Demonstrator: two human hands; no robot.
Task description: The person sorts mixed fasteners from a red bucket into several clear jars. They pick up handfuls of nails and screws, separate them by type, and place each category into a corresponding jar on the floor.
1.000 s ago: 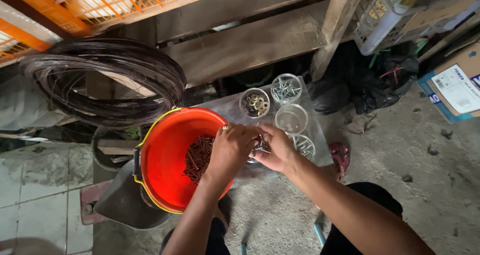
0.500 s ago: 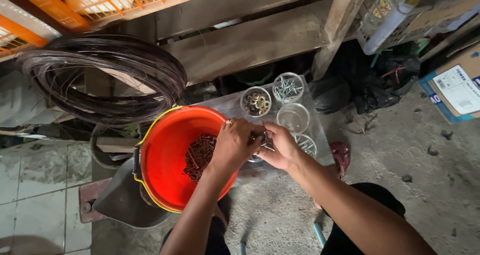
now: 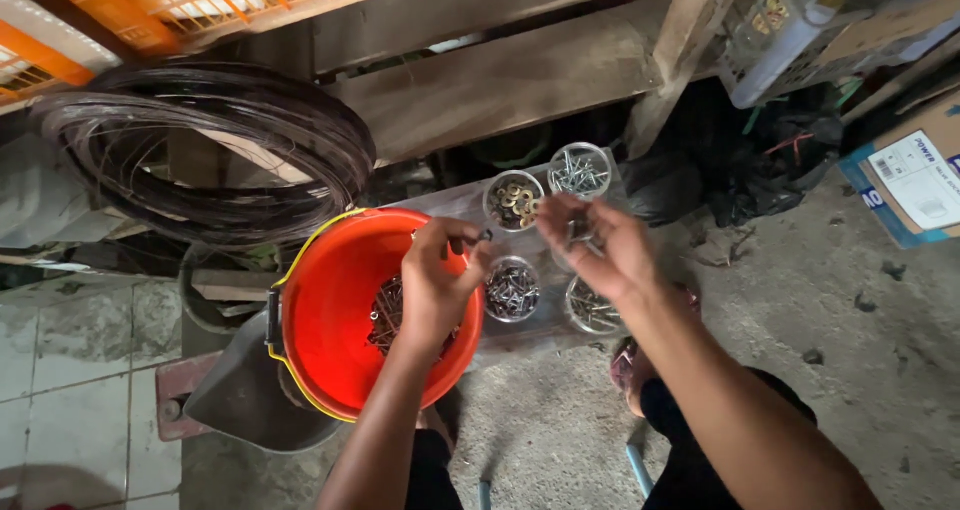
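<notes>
My left forearm reaches up from the lower edge, wrist bent; my left hand (image 3: 438,288) shows its back, fingers curled inward, tips pinched together at the top; my right arm comes in from the lower right corner; my right hand (image 3: 596,245) spreads loosely, palm down, fingers half bent; the hands stay apart.

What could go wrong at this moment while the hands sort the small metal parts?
1. The left hand pinches a small dark piece over the rim of the orange bucket; it may slip and fall back among the fasteners inside.
2. The right hand hovers low over the clear round cups; a brush of the wrist might tip one and mix or scatter the sorted parts.
3. The cups sit on a thin plastic sheet, which may slide.
</notes>
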